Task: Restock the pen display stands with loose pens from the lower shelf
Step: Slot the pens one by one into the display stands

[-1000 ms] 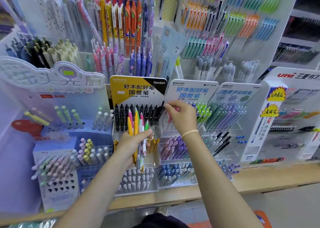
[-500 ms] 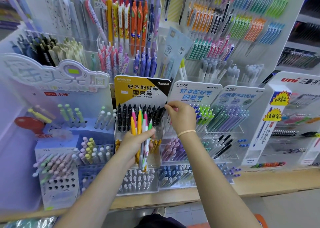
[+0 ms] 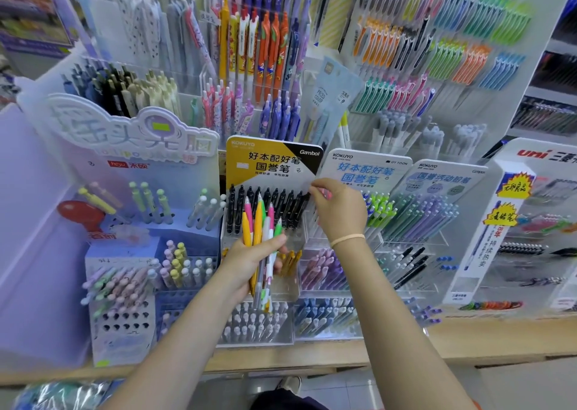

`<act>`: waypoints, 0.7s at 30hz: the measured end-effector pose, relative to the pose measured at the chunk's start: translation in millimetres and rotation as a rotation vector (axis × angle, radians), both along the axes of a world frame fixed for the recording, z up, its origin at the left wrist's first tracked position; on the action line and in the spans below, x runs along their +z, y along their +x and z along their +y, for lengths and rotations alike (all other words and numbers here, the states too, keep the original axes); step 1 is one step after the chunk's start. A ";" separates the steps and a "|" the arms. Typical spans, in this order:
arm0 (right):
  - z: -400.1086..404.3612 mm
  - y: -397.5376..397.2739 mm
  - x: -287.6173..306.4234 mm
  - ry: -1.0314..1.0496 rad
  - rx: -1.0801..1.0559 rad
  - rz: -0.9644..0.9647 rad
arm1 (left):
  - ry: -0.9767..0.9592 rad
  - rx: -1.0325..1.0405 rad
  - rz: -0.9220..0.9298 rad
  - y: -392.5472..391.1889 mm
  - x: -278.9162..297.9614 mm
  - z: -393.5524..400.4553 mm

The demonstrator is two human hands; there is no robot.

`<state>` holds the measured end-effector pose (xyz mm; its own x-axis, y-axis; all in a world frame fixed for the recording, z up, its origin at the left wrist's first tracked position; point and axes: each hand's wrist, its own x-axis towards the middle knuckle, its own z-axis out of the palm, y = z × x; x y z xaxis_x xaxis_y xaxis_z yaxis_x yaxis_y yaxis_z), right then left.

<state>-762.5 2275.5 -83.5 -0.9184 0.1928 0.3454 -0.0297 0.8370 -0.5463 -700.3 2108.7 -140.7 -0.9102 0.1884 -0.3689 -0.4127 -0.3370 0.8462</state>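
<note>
My left hand [image 3: 246, 263] grips a bundle of loose pens [image 3: 257, 222], yellow, pink, green and white, upright in front of the yellow KOKUYO stand [image 3: 265, 160] with its row of black pens [image 3: 281, 203]. My right hand [image 3: 342, 213] is raised at the top left tier of the white KOKUYO stand [image 3: 365, 167]. Its fingertips pinch a pink pen [image 3: 326, 193], which the hand mostly hides. Green pens [image 3: 379, 205] fill the tier just right of that hand.
A purple display [image 3: 125, 166] with pastel pens stands at the left. A uni stand [image 3: 512, 222] is at the right, and a wall of hanging pens [image 3: 406, 50] rises behind. The stands sit on a wooden shelf [image 3: 468, 338]. Lower clear tiers hold purple, blue and white pens.
Both hands stay almost where they were. My right hand keeps pinching at the top tier of the white stand, and the left still holds the bundle.
</note>
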 end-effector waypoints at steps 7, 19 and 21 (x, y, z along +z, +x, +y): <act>-24.2 48.4 -4.4 -0.496 0.375 -0.359 | 0.072 -0.025 0.040 12.4 2.5 -11.9; -28.6 87.9 -36.4 -0.984 0.179 -0.426 | 0.011 0.037 -0.125 57.8 -26.1 -49.7; -28.1 95.0 -39.6 -1.022 0.126 -0.374 | -0.009 0.115 -0.163 64.9 -29.8 -57.7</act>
<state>-667.4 2247.4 -123.0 -0.9652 0.1274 -0.2286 0.2287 -0.0136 -0.9734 -635.5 2051.0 -170.5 -0.8535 0.0824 -0.5146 -0.5039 -0.3827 0.7744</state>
